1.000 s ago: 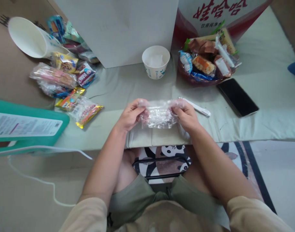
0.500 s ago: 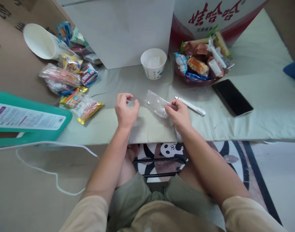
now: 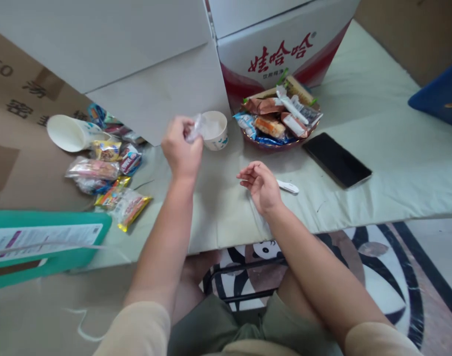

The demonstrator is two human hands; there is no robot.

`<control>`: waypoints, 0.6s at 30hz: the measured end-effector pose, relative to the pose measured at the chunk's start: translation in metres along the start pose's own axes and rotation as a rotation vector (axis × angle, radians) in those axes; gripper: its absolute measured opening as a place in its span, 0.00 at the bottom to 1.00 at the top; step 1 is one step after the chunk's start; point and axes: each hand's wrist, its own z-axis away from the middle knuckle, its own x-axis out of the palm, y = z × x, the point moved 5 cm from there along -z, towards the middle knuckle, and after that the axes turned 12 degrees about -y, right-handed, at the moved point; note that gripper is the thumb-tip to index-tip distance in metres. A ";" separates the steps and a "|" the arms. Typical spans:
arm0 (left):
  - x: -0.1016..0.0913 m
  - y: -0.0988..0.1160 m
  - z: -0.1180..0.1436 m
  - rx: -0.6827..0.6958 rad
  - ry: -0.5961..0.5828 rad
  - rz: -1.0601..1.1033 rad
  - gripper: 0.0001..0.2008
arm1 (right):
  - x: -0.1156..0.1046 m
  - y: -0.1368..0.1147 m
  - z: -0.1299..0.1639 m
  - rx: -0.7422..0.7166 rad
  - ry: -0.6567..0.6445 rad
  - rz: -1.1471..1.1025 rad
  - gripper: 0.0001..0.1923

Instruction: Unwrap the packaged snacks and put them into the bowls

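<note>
Whereas the clear wrapper [image 3: 196,129] was pinched by the right hand [image 3: 261,185] half a second ago, it is now gripped by the left hand [image 3: 180,147] at the rim of the paper cup [image 3: 216,131]. The right fingers are loosely spread, empty. Wrapped snacks are heaped in the bowl [image 3: 273,144]; the cup's contents cannot be made out.

The wrapper [image 3: 198,127] pinched in the left hand [image 3: 180,147] is thin, clear, crinkled plastic, held at a matt white paper cup [image 3: 216,133]. A pale, matt cloth covers the bench [image 3: 377,133]. The phone [image 3: 337,159] is glossy black, and the snack packets [image 3: 110,183] are shiny foil and film.
</note>
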 end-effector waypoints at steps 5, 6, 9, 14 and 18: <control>0.057 0.011 -0.074 -0.120 -0.525 -0.492 0.05 | 0.002 -0.007 -0.020 -0.069 0.012 0.004 0.12; 0.071 0.011 -0.080 -0.113 -0.689 -0.501 0.04 | 0.003 -0.010 -0.023 -0.083 0.012 0.009 0.12; 0.092 0.013 -0.083 -0.101 -1.114 -0.508 0.06 | 0.004 -0.023 -0.021 -0.111 0.026 0.085 0.11; 0.058 0.050 -0.090 -0.048 -0.736 -0.670 0.11 | -0.025 -0.076 0.006 -0.215 0.206 0.292 0.12; 0.057 0.102 -0.056 0.283 -0.547 -0.309 0.25 | -0.082 -0.136 0.005 -0.224 0.514 0.547 0.09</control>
